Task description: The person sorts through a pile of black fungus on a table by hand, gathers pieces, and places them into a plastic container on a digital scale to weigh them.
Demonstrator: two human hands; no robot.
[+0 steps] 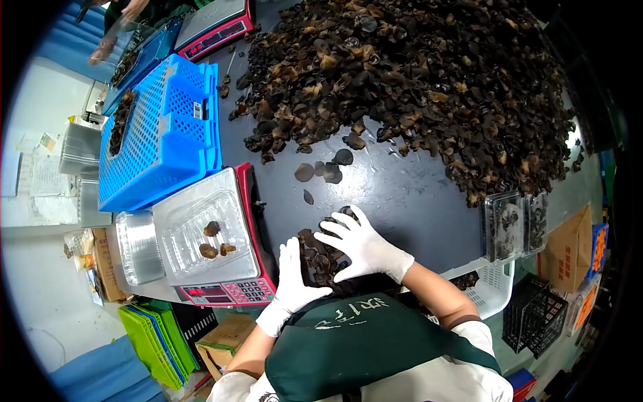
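A small pile of dark mushroom pieces [319, 258] lies at the table's near edge, between my two white-gloved hands. My left hand [293, 281] is at the pile's left side, its fingers stretched out and pointing up the table. Over the pile's right side my right hand [362, 246] spreads its fingers, the fingertips touching some pieces. On the red scale [252, 228] at the left, a clear plastic tray [181, 234] holds several brown pieces. A few loose pieces [331, 173] lie farther up the table.
A large heap of dark mushrooms [415, 74] covers the table's far side. Blue crates [161, 134] stand at the left, behind stacked clear trays [139, 248]. Clear boxes [502, 228] sit at the right edge. Another person's hands [104, 50] show at the upper left, near a second scale [214, 30].
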